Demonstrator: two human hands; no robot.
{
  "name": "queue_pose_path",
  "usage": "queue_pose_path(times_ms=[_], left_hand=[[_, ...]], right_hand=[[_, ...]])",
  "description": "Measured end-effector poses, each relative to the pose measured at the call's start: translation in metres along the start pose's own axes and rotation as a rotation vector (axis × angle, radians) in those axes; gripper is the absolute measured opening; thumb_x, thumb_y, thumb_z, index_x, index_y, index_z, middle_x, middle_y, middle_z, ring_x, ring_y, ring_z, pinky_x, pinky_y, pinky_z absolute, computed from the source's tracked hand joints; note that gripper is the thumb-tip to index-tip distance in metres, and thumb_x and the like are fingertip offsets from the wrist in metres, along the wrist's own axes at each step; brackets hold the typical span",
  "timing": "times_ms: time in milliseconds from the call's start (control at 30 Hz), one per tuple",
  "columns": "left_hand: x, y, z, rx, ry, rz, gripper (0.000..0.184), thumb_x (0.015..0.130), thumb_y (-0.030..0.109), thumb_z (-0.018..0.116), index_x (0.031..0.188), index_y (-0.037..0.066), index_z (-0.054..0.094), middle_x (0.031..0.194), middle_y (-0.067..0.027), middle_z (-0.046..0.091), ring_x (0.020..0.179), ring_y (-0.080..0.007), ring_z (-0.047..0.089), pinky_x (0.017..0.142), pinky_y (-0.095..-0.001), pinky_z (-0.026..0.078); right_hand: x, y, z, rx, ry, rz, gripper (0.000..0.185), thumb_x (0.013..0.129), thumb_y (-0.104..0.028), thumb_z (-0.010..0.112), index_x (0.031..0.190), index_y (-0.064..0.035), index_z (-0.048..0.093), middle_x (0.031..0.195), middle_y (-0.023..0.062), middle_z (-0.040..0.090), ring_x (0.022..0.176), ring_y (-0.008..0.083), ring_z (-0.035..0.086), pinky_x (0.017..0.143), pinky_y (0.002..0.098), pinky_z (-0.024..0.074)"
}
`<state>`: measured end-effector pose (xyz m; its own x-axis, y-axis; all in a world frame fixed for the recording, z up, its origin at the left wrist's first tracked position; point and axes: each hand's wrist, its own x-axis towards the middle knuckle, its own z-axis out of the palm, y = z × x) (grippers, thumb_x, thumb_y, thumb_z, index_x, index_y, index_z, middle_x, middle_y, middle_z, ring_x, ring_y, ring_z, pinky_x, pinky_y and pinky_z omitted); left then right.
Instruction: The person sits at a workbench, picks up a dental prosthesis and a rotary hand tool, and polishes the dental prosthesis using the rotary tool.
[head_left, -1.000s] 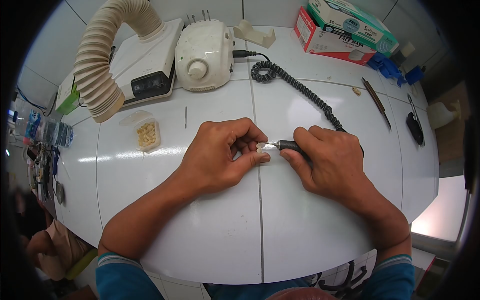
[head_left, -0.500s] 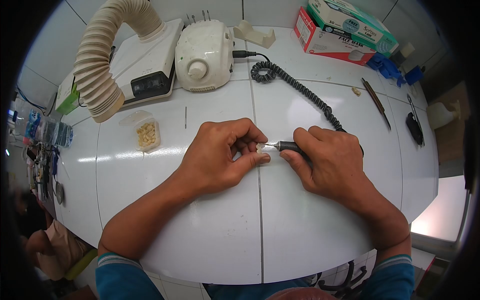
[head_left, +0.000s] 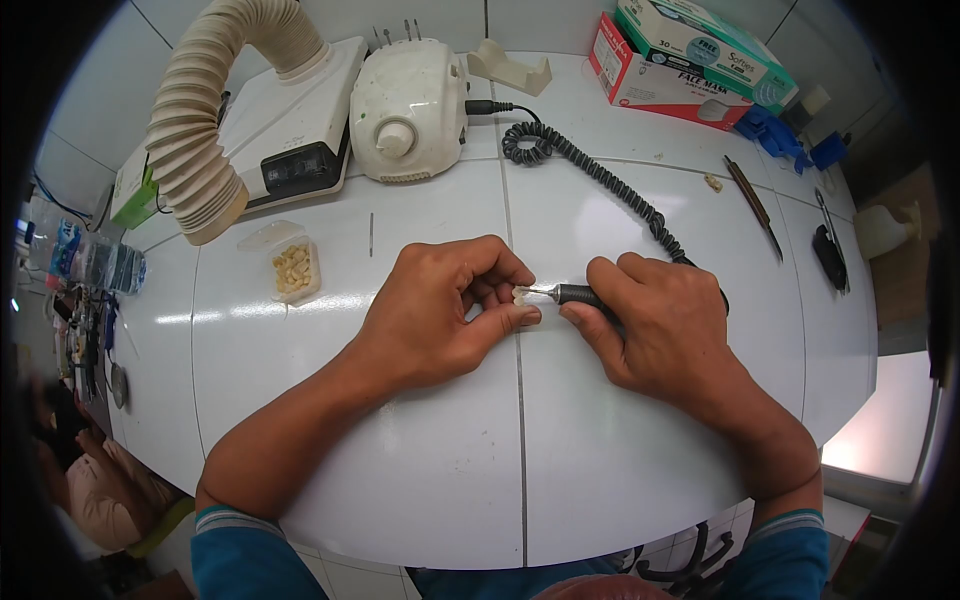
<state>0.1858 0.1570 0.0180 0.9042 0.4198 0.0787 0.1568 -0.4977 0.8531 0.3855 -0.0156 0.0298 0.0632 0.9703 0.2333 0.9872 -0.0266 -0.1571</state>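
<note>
My left hand is closed, pinching a small whitish tooth-like dental piece between thumb and fingertips. My right hand wraps round a dark rotary handpiece, pointing it leftward. The handpiece's thin metal bit reaches the dental piece, though its exact contact point is too small to make out. A coiled black cord runs from behind my right hand to a white control unit with a dial. Fingers partly hide the dental piece.
A small open box of yellowish tooth-like pieces and a thin metal bit lie left of my hands. A ribbed hose hangs at the upper left. Face mask boxes and a slim brown tool are at the right.
My hands stay in nearly the same place, still holding the dental piece and handpiece. At the lower left edge, another person has shifted posture.
</note>
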Motion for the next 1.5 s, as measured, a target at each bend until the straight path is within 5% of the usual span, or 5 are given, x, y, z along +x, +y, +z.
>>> queue_pose_path(times_ms=[433, 733, 1500], left_hand=[[0.0, 0.002, 0.0, -0.008, 0.019, 0.0, 0.025, 0.092, 0.012, 0.092, 0.107, 0.001, 0.077, 0.085, -0.0028, 0.071, 0.074, -0.0073, 0.063, 0.063, -0.0244, 0.047], [0.0, -0.003, -0.001, 0.004, 0.055, 0.064, 0.024, 0.091, 0.009, 0.092, 0.11, 0.004, 0.077, 0.091, -0.0038, 0.073, 0.073, -0.0104, 0.067, 0.06, -0.027, 0.05], [-0.002, -0.007, -0.001, -0.035, 0.048, 0.038, 0.03, 0.087, 0.011, 0.096, 0.111, 0.005, 0.079, 0.086, -0.0054, 0.074, 0.07, -0.0166, 0.07, 0.06, -0.0321, 0.052]], right_hand=[[0.0, 0.003, -0.001, 0.035, -0.01, -0.002, 0.037, 0.103, -0.042, 0.079, 0.09, -0.0089, 0.068, 0.067, 0.0053, 0.059, 0.054, 0.0253, 0.061, 0.051, 0.0423, 0.0458], [0.0, 0.005, -0.005, 0.058, -0.008, 0.027, 0.031, 0.099, -0.039, 0.084, 0.098, -0.0106, 0.072, 0.081, 0.0037, 0.056, 0.054, 0.0229, 0.058, 0.052, 0.0404, 0.0458], [0.009, 0.008, -0.008, 0.064, -0.079, -0.083, 0.036, 0.091, -0.039, 0.09, 0.091, -0.0116, 0.067, 0.076, 0.0012, 0.053, 0.061, 0.018, 0.059, 0.055, 0.0354, 0.0442]])
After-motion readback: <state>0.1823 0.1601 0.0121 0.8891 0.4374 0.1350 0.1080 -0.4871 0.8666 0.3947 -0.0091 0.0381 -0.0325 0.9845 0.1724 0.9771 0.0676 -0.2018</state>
